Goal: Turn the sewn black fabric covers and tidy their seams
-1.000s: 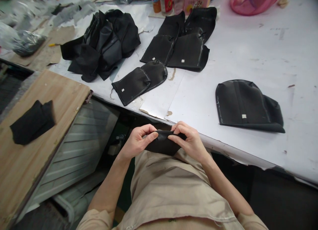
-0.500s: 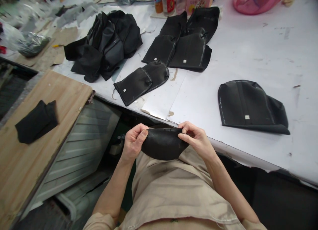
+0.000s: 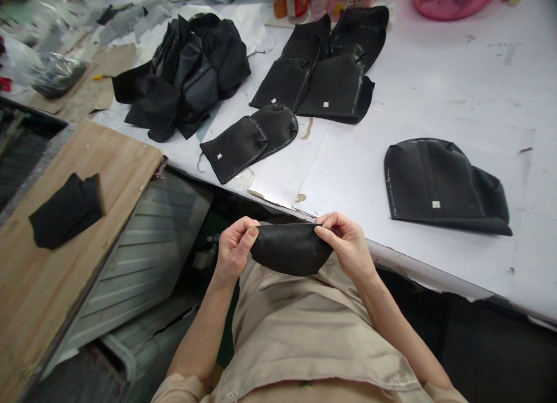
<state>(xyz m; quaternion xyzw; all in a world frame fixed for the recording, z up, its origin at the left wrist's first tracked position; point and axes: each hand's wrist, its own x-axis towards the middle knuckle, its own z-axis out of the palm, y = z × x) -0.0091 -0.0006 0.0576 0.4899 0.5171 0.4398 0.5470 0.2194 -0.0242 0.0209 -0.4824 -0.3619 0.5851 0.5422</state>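
Between my two hands a black leather-like piece is stretched along its upper edge, its curved lower part hanging over my lap. My left hand pinches its left corner, thumb on the near face. The right corner is pinched between thumb and fingers of my right hand. On the table beyond lie two overlapping small black pieces with stitched edges. A larger black piece with a small white tag lies to the right.
Several tagged black pieces and a crumpled black heap lie on the white table. Bottles and a pink basin stand at the back. On the left, a wooden board carries a folded black piece.
My right hand has shifted its grip slightly at the corner, and the upper edge of the black piece now looks closed and flatter. The view has moved a little.
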